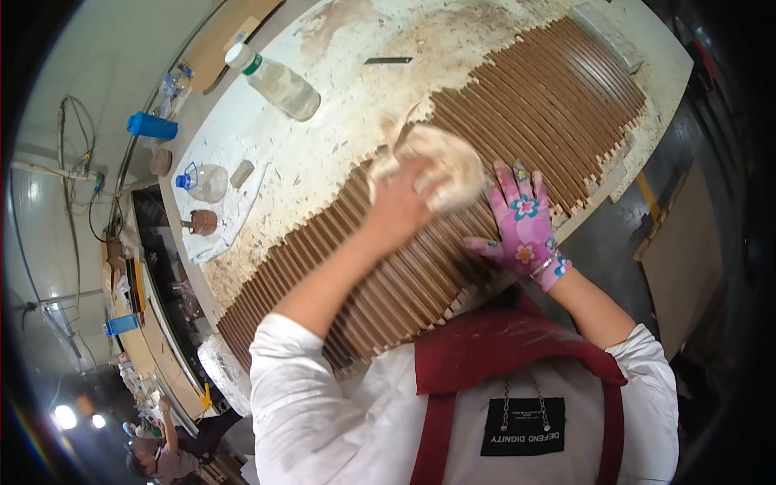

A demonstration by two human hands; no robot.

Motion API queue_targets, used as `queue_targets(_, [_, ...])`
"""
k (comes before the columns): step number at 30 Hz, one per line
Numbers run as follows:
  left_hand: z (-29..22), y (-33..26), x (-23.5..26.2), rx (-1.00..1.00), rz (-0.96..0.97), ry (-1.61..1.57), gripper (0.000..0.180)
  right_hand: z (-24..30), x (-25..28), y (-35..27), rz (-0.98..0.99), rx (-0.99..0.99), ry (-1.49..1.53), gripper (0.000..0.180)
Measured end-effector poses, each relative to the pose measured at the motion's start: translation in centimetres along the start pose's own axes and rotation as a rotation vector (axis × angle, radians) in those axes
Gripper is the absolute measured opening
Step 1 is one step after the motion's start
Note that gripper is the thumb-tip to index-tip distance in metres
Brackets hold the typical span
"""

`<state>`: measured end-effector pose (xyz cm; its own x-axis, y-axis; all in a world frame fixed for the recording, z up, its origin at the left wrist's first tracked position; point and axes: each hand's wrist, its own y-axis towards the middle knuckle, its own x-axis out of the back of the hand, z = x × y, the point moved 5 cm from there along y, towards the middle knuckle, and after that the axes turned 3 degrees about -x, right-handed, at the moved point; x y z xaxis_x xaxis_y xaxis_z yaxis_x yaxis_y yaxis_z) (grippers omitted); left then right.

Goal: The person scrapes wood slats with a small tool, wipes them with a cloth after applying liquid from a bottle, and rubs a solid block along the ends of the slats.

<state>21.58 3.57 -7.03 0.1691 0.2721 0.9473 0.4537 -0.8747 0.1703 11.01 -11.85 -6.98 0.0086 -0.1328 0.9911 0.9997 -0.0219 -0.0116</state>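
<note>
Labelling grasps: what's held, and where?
Left hand covers cream cloth at its near side; blur hides whether it grips or presses. Right hand: nothing, spread over brown strips.

A white top [295, 428] with pushed-up sleeves [295, 364] is worn under maroon straps [435, 436] and a maroon flap [501, 347]. Two thin chains [507, 398] are set against a black patch [525, 422]. The right hand [521, 230] is covered by a pink glove [509, 222] patterned with blue and white flowers [525, 207].

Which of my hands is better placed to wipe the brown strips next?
Likely your left hand: it's on the cream cloth, which lies over the strips. Your right hand, in a pink flowered glove, is spread beside the cloth with nothing visible in it.
</note>
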Motion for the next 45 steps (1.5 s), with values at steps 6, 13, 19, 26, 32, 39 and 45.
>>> queue_targets(6, [16.7,-1.3,5.2,0.717,-0.479,-0.173,0.028,0.7,0.7,-0.3,-0.031,0.035,0.081,0.095])
queue_targets(13, [-3.7,1.1,7.7,0.444,-0.218,-0.997,0.052,0.9,3.9,1.5,-0.165,-0.162,1.604,0.070])
queue_targets(19, [5.2,2.8,5.8,0.133,-0.481,-0.182,0.043,-3.0,8.1,8.8,-0.333,0.088,0.877,0.048])
queue_targets(26, [4.8,3.1,-1.9,0.108,0.033,0.088,0.053,4.7,2.1,-1.4,0.298,0.539,0.173,0.032])
queue_targets(32, [5.1,2.8,-1.9,0.098,-0.024,0.141,0.051,-4.8,6.4,-8.2,0.408,0.360,0.257,0.033])
queue_targets(39, [5.1,3.2,-2.4,0.026,-0.018,0.184,0.049,0.9,3.4,3.2,-0.098,0.296,0.500,0.023])
queue_targets(45, [5.0,2.5,-1.9,0.158,0.053,0.118,0.050,-2.1,3.0,-8.1,0.528,0.472,0.253,0.021])
